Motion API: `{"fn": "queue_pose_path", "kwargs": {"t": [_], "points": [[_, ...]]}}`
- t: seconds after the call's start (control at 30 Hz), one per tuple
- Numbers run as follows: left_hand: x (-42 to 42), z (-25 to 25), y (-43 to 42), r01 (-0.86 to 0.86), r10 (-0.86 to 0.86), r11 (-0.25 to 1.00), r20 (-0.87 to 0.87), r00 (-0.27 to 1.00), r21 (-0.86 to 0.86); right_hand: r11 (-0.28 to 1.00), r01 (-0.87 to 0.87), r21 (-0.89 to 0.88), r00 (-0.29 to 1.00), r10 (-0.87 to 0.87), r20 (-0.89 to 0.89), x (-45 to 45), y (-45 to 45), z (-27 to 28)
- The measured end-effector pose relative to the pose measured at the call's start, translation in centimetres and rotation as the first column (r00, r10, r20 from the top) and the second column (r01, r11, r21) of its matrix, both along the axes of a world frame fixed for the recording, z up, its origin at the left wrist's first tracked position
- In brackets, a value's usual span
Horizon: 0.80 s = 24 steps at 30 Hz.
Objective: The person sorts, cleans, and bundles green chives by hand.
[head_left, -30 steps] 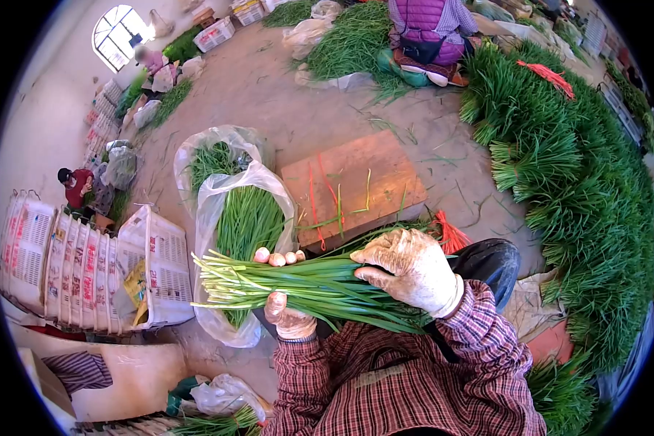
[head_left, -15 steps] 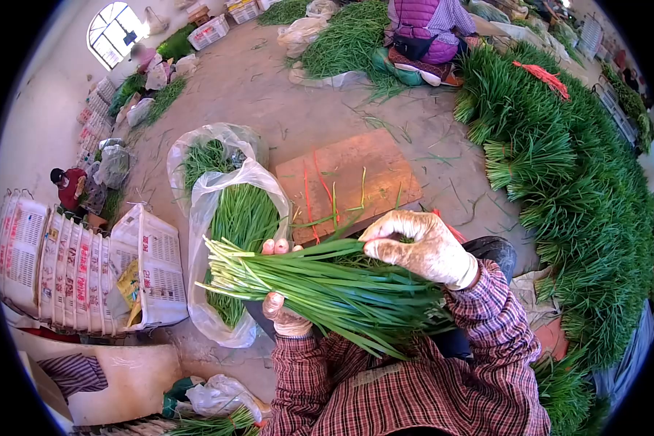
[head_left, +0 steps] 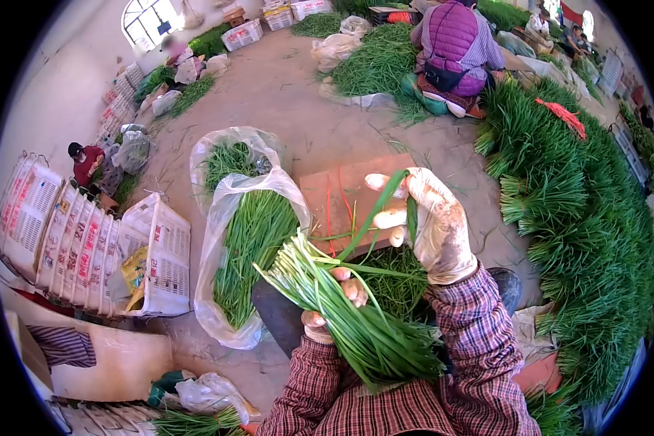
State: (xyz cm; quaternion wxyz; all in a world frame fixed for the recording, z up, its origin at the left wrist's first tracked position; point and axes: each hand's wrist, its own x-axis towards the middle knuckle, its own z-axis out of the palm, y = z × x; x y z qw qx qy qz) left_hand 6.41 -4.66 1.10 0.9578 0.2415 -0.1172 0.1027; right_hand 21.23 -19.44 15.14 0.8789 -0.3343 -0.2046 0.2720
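Observation:
My gloved left hand [head_left: 317, 327] is closed around a bunch of garlic chives [head_left: 363, 334], its pale cut ends pointing up and left and its green tips toward my lap. In front of my chest, my gloved right hand [head_left: 439, 229] is raised, pinching a single long chive leaf [head_left: 370, 221] that droops toward the bunch. Loose greens [head_left: 396, 283] lie below, between my hands and the wooden board [head_left: 316, 185]. Red ties [head_left: 329, 207] rest on that board. Left of the bunch stands a clear plastic bag [head_left: 296, 196] filled with chives.
Stacked white crates [head_left: 76, 247] stand at the left. A long bank of tied chive bundles [head_left: 585, 218] runs along the right, with red ties [head_left: 562, 116] on top. A person in a purple vest [head_left: 454, 47] sits ahead near a chive heap [head_left: 378, 62]; other people are farther back.
My right hand has risen away from the bunch, drawing out a leaf. The bunch has tilted, its tips now lower toward my lap. The view has shifted slightly.

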Motion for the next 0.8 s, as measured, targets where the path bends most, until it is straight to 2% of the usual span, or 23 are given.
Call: {"fn": "queue_pose_path", "kwargs": {"t": [0.07, 0.2, 0.27, 0.33, 0.4, 0.47, 0.57, 0.6, 0.73, 0.8], "points": [[0.4, -0.6, 0.1, 0.028, -0.027, 0.999, 0.084, 0.996, -0.017, 1.000, -0.004, 0.005, 0.999, 0.004, -0.041, -0.2, 0.8, 0.9], [-0.1, -0.8, 0.0, -0.018, 0.019, 0.999, 0.029, 0.999, -0.036, 1.000, 0.028, 0.010, 0.999, -0.028, -0.042, -0.2, 2.5, -0.6], [0.3, -1.6, 0.7, 0.120, -0.112, 0.993, 0.229, 0.967, -0.021, 0.993, 0.117, 0.030, 0.993, -0.116, -0.031, 0.2, 2.9, -1.6], [0.0, -2.0, 0.6, 0.136, -0.126, 0.990, 0.223, 0.967, -0.029, 0.991, 0.126, 0.034, 0.992, -0.125, -0.021, 0.9, 3.1, -2.2], [-0.2, -2.1, 0.5, 0.193, -0.190, 0.981, 0.267, 0.945, 0.014, 0.962, 0.268, 0.044, 0.963, -0.266, -0.048, 1.5, 3.4, -1.9], [-0.7, -2.2, 0.4, 0.203, -0.203, 0.979, 0.247, 0.948, 0.026, 0.962, 0.261, 0.077, 0.965, -0.259, -0.040, 2.2, 3.3, -1.8], [-0.8, -2.5, 0.4, 0.232, -0.234, 0.972, 0.281, 0.931, 0.042, 0.919, 0.385, 0.086, 0.923, -0.383, -0.036, 2.7, 2.8, -1.3], [-0.9, -2.8, 0.5, 0.221, -0.222, 0.975, 0.280, 0.934, 0.035, 0.908, 0.390, 0.153, 0.920, -0.390, -0.035, 3.6, 2.4, -1.7], [-1.1, -3.5, 1.0, 0.201, -0.189, 0.979, 0.270, 0.944, -0.017, 0.903, 0.385, 0.188, 0.922, -0.384, -0.047, 3.3, 0.9, -0.6], [-0.9, -3.8, 0.9, 0.172, -0.159, 0.985, 0.260, 0.952, -0.026, 0.925, 0.357, 0.126, 0.926, -0.368, 0.079, 1.8, 0.8, 0.1]]}}
